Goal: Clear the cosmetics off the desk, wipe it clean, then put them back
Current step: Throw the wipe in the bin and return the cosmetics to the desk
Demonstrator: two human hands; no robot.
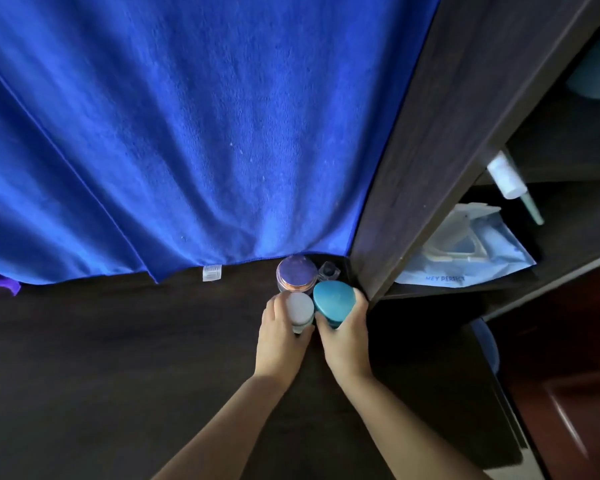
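On the dark desk (118, 358), several cosmetics stand in the far right corner beside the shelf unit. My left hand (279, 341) grips a white-capped bottle (300, 308). My right hand (347, 337) grips a teal-capped bottle (333, 297). Behind them stand a jar with a purple lid and copper rim (297, 271) and a small dark square bottle (326, 270), neither of them touched.
A blue towel (187, 133) hangs across the back down to the desk, with a white tag (212, 272). A dark shelf unit (413, 150) on the right holds a wipes pack (465, 251) and a white tube (506, 178).
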